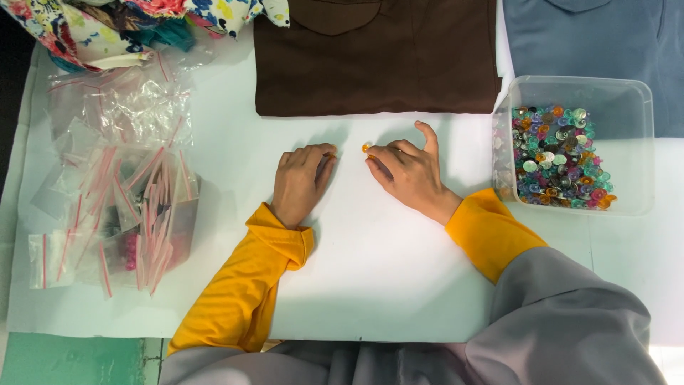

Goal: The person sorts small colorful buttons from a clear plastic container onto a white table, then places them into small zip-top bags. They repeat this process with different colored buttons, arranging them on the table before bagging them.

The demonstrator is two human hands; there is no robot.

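Right hand (pixel 413 175) pinches an orange bead (pixel 366 147) at its fingertips, just above the desk (pixel 377 271); left hand (pixel 303 182) rests curled beside it, holding nothing; bead tub (pixel 645 142) within right's reach

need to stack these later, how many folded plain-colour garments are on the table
2. A brown garment lies at the top centre, above the hands. A blue garment lies at the top right, behind the clear tub. Both run off the frame; more may be hidden.
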